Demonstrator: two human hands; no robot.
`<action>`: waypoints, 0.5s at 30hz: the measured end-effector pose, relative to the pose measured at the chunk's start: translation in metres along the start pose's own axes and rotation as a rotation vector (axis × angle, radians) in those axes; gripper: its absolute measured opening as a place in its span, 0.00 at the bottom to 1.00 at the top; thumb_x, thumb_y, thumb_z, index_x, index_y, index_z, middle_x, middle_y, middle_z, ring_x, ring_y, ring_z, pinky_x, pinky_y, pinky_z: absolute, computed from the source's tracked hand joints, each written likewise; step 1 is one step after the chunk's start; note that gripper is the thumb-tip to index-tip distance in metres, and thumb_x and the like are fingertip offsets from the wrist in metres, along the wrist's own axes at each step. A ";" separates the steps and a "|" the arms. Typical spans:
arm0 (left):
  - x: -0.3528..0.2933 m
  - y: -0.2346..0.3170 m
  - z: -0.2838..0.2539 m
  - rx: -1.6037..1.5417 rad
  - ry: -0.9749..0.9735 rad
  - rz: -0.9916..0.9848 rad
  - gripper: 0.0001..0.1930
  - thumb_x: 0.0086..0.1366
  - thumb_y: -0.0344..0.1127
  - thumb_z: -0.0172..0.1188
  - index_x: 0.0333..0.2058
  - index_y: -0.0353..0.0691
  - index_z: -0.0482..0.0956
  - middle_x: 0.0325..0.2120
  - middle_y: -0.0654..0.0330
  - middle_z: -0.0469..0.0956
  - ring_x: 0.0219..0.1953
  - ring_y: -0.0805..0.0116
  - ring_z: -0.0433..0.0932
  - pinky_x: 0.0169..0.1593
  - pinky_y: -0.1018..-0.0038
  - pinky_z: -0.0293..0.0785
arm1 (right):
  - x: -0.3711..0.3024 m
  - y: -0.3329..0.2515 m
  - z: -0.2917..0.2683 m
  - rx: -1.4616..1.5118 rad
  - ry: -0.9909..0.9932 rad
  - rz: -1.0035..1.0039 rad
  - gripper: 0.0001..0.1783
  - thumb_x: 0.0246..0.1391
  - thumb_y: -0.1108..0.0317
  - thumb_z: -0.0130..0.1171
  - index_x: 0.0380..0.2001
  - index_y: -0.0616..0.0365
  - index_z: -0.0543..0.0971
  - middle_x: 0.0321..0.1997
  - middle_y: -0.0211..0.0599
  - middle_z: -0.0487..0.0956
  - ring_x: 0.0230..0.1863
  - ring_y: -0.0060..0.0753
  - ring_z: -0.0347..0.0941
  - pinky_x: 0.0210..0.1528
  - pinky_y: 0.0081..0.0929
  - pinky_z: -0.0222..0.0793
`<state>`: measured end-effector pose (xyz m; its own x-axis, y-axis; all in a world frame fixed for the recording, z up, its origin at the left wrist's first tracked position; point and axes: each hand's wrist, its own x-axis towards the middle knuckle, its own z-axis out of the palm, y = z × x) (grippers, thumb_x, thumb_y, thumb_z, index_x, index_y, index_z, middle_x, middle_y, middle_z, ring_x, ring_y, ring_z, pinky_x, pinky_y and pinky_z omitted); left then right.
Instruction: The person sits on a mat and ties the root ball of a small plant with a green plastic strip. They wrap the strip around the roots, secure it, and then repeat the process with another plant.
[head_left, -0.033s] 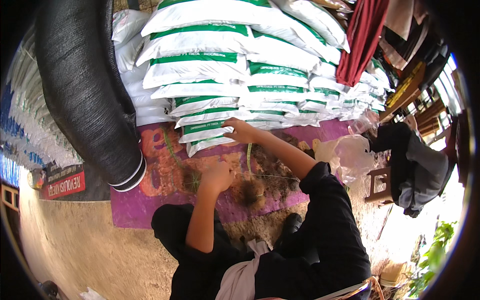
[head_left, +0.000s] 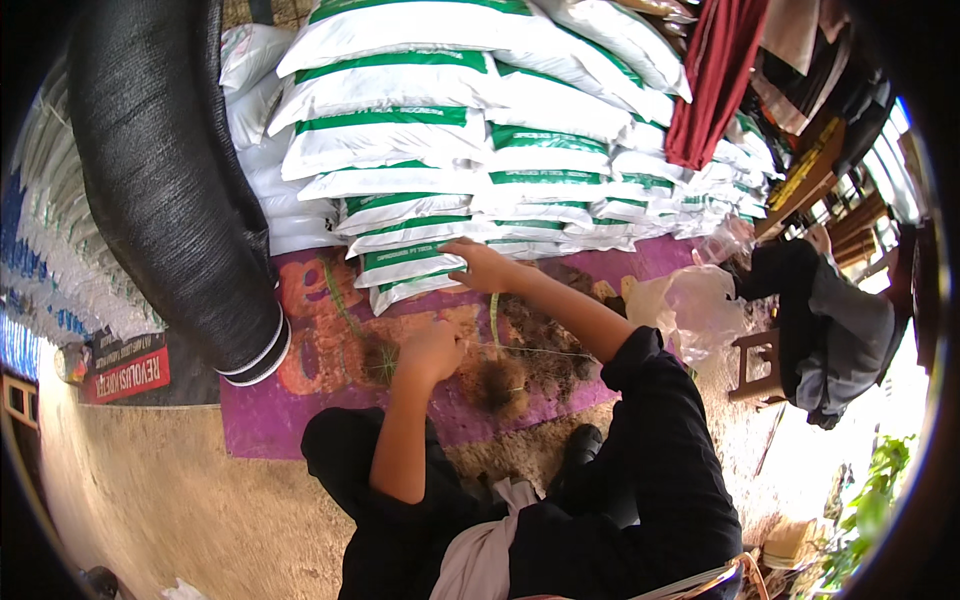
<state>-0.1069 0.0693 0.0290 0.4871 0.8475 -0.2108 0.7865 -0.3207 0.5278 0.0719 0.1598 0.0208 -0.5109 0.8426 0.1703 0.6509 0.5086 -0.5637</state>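
My left hand (head_left: 430, 352), slightly blurred, is closed at the near end of a thin pale string (head_left: 545, 351). The string runs right, towards my right forearm. Farther forward, my right hand (head_left: 482, 268) hovers before the lowest white-and-green sack (head_left: 405, 262), its thumb and fingers apart with nothing visible between them. Just left of my left hand lies a tuft of thin green leaves (head_left: 382, 358). A round brown fibrous ball (head_left: 503, 385) rests below the string, with a long green leaf (head_left: 494, 318) beyond it. Dark loose fibre (head_left: 560, 330) is spread to the right.
A purple printed sheet (head_left: 255, 420) covers the ground. Stacked sacks (head_left: 390, 85) rise ahead; a big black roll (head_left: 160, 180) leans at left. Right of the fibre are a clear plastic bag (head_left: 690, 310), a brown stool (head_left: 755, 365) and another person in dark clothes (head_left: 840, 330).
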 end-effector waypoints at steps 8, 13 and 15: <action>-0.006 0.051 -0.016 -0.043 -0.156 0.037 0.10 0.56 0.40 0.53 0.29 0.41 0.78 0.27 0.54 0.78 0.34 0.55 0.77 0.40 0.61 0.71 | -0.004 -0.055 -0.029 -0.358 -0.069 0.028 0.14 0.41 0.69 0.55 0.36 0.55 0.76 0.34 0.39 0.75 0.40 0.43 0.73 0.43 0.40 0.66; -0.010 0.034 -0.010 -0.191 -0.161 0.079 0.11 0.56 0.39 0.54 0.27 0.37 0.79 0.24 0.53 0.78 0.30 0.55 0.77 0.37 0.65 0.71 | 0.001 -0.067 -0.011 -0.517 -0.013 0.007 0.32 0.44 0.63 0.58 0.56 0.49 0.62 0.60 0.43 0.57 0.43 0.46 0.71 0.43 0.44 0.66; -0.018 0.013 -0.010 -0.151 -0.042 0.100 0.11 0.57 0.38 0.54 0.28 0.36 0.79 0.23 0.50 0.78 0.30 0.52 0.77 0.35 0.66 0.71 | 0.002 -0.068 0.002 -0.353 -0.026 0.032 0.31 0.51 0.60 0.53 0.57 0.51 0.60 0.59 0.47 0.60 0.46 0.50 0.70 0.44 0.45 0.66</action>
<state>-0.1087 0.0542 0.0481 0.5780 0.7952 -0.1831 0.6686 -0.3329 0.6650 0.0259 0.1264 0.0581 -0.4979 0.8568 0.1342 0.8184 0.5154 -0.2539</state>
